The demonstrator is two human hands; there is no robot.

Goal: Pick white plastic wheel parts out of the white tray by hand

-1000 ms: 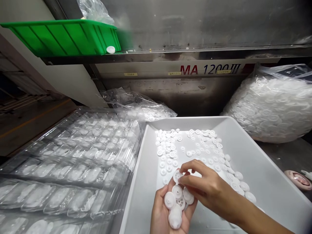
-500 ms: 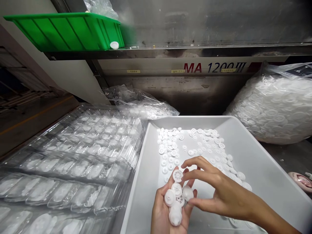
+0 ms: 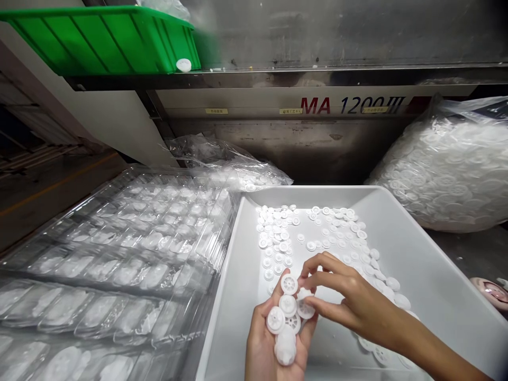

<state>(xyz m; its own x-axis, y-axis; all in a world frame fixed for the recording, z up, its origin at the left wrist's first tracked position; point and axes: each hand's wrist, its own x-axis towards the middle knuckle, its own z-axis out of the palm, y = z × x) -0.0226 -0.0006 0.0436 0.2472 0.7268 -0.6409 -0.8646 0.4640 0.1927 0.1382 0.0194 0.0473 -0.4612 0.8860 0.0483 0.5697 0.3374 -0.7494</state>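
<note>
My left hand (image 3: pixel 260 344) is cupped, palm up, around several small white plastic wheels (image 3: pixel 287 305). Some show spokes and a hub; the lowest piece (image 3: pixel 285 346) looks rounded. From the right, my right hand (image 3: pixel 349 296) pinches a white wheel (image 3: pixel 305 309) at the edge of this pile with thumb and fingertips. Both hands are over a pale grey plastic bin (image 3: pixel 424 264). More white wheels (image 3: pixel 278 238) lie on its floor, with larger white discs (image 3: pixel 381 353) partly behind my right forearm.
Left of the bin are stacked clear blister trays (image 3: pixel 130 280) filled with white parts. Bulging clear bags of white parts stand behind (image 3: pixel 238 172) and at right (image 3: pixel 448 174). A green crate (image 3: pixel 99 42) sits on the metal ledge (image 3: pixel 254 79) above.
My right fingers have closed in on the wheel at the pile's right edge, which has turned to show its spoked side. The view has shifted slightly.
</note>
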